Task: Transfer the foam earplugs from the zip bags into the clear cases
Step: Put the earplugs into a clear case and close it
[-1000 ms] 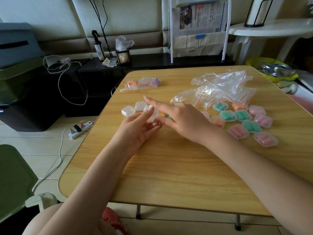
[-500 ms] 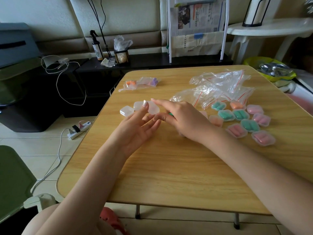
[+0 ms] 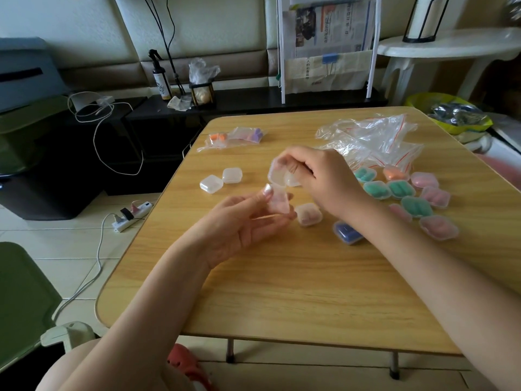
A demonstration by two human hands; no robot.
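Both hands hold one clear case (image 3: pixel 277 190) lifted above the wooden table (image 3: pixel 296 277). My left hand (image 3: pixel 242 227) pinches its lower half between thumb and fingers. My right hand (image 3: pixel 318 176) grips the raised lid. Two shut empty cases (image 3: pixel 221 180) lie to the left. Two zip bags with orange and purple earplugs (image 3: pixel 234 136) lie at the far left of the table. Several filled cases (image 3: pixel 408 198) with green, pink and orange plugs sit at the right, with a peach one (image 3: pixel 308 214) and a purple one (image 3: pixel 348 232) nearer.
A heap of empty zip bags (image 3: pixel 372 142) lies behind the filled cases. A power strip and cable (image 3: pixel 131 215) lie on the tiled floor left of the table. A black low shelf with a spray bottle (image 3: pixel 162 80) stands behind.
Both hands have lifted a clear case off the table and the right hand has swung its lid up. The peach and purple cases, hidden before, now show.
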